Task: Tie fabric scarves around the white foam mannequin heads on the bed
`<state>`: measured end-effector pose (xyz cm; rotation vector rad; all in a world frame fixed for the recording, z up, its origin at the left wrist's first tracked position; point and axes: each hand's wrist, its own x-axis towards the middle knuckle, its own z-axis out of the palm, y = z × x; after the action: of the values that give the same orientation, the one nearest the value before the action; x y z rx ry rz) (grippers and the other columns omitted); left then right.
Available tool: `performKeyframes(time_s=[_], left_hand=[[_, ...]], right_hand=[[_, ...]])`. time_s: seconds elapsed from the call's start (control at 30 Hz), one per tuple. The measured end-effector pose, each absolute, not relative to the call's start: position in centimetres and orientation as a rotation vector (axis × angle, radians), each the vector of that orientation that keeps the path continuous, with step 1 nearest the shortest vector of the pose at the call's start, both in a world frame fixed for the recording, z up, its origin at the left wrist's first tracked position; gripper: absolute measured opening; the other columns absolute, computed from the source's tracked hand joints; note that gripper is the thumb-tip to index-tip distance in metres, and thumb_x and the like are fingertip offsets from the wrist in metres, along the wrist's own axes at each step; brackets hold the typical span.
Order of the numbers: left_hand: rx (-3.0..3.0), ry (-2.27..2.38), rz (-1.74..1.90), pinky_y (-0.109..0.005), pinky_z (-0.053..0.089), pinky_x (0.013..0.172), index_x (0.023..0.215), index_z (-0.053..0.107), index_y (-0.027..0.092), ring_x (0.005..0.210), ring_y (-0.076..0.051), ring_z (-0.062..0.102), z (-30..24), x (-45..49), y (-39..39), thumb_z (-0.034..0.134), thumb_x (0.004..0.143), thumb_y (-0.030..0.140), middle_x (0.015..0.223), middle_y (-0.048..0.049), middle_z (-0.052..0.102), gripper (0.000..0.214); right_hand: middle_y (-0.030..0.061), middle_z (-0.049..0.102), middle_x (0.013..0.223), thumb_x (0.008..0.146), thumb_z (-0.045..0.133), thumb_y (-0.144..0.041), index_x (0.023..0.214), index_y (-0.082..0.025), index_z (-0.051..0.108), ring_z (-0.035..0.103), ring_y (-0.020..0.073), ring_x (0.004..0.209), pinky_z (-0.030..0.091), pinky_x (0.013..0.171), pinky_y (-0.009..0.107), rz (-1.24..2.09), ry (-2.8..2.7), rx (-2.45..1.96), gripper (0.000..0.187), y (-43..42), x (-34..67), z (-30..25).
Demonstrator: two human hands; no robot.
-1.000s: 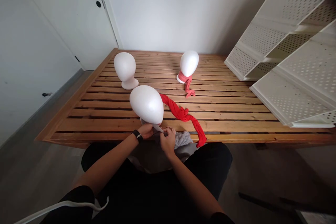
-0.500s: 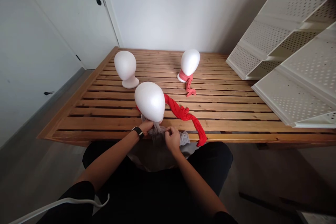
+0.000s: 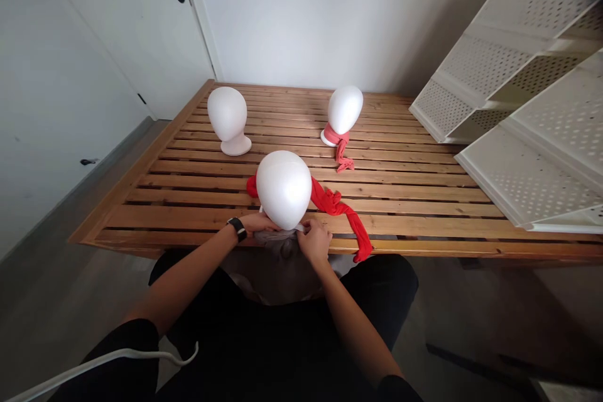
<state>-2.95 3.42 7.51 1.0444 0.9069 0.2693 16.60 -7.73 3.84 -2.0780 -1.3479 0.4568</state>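
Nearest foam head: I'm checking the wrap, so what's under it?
Under the nearest foam head, both hands grip grey cloth; its neck and base are hidden.

The nearest foam head (image 3: 283, 188) looks matt white and smooth, like polystyrene. Grey cloth (image 3: 277, 237) at its neck seems soft and thin, though it is mostly hidden. The red scarf (image 3: 346, 217) is matt, crumpled fabric. The slatted tabletop (image 3: 400, 182) is warm, grained wood with a slight sheen. The perforated shelving (image 3: 527, 138) is white, probably painted metal.
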Motion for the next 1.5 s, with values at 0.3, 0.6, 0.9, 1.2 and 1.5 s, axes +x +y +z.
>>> performKeyframes(time_s=[0.3, 0.6, 0.9, 1.2, 1.5], left_hand=[[1.126, 0.718, 0.053, -0.024, 0.038, 0.048, 0.085, 0.073, 0.015, 0.046, -0.011, 0.048, 9.5, -8.3, 5.2, 0.09, 0.072, 0.04, 0.048, 0.0042, 0.049, 0.033], [1.276, 0.714, 0.044, -0.027, 0.046, 0.054, 0.082, 0.072, 0.017, 0.054, -0.02, 0.059, 10.9, -11.5, 5.4, 0.091, 0.054, 0.062, 0.045, -0.0005, 0.051, 0.056], [1.689, 1.163, -0.052, -0.026, 0.047, 0.061, 0.09, 0.08, 0.02, 0.064, -0.022, 0.064, 12.4, -12.6, 5.6, 0.088, 0.06, 0.034, 0.073, -0.0059, 0.072, 0.034], [1.812, 1.449, 0.225, -0.029, 0.047, 0.074, 0.078, 0.074, 0.02, 0.083, -0.026, 0.069, 13.8, -12.2, 5.5, 0.079, 0.063, 0.025, 0.08, -0.008, 0.072, 0.017], [1.171, 1.174, 0.833, -0.02, 0.031, 0.049, 0.094, 0.061, 0.02, 0.044, -0.006, 0.021, 11.2, -14.0, 3.1, 0.07, 0.077, 0.069, 0.052, 0.0127, 0.024, 0.052]], right_hand=[[0.0071, 0.078, 0.105, 0.084, 0.064, -0.02, 0.103, -0.023, 0.076, 0.065, 0.0278, 0.109, 0.04, 0.097, 0.037, 0.546, -1.422, -2.086, 0.023, -6.4, 16.7, 4.5], [0.0046, 0.079, 0.095, 0.09, 0.061, -0.025, 0.098, -0.024, 0.078, 0.07, 0.0236, 0.092, 0.046, 0.087, 0.032, 0.625, -1.392, -2.042, 0.019, -5.8, 16.5, 4.2], [0.0054, 0.079, 0.096, 0.084, 0.065, -0.023, 0.1, -0.022, 0.079, 0.07, 0.0232, 0.089, 0.049, 0.084, 0.031, 0.642, -1.364, -2.015, 0.021, -6.0, 16.7, 3.5], [0.0067, 0.079, 0.099, 0.088, 0.061, -0.021, 0.107, -0.022, 0.078, 0.072, 0.0233, 0.089, 0.05, 0.083, 0.031, 0.665, -1.351, -1.987, 0.026, -5.9, 16.5, 3.0], [0.0063, 0.08, 0.097, 0.088, 0.06, -0.021, 0.106, -0.022, 0.078, 0.073, 0.0234, 0.09, 0.052, 0.082, 0.031, 0.709, -1.308, -1.945, 0.025, -5.3, 16.7, 2.1]])
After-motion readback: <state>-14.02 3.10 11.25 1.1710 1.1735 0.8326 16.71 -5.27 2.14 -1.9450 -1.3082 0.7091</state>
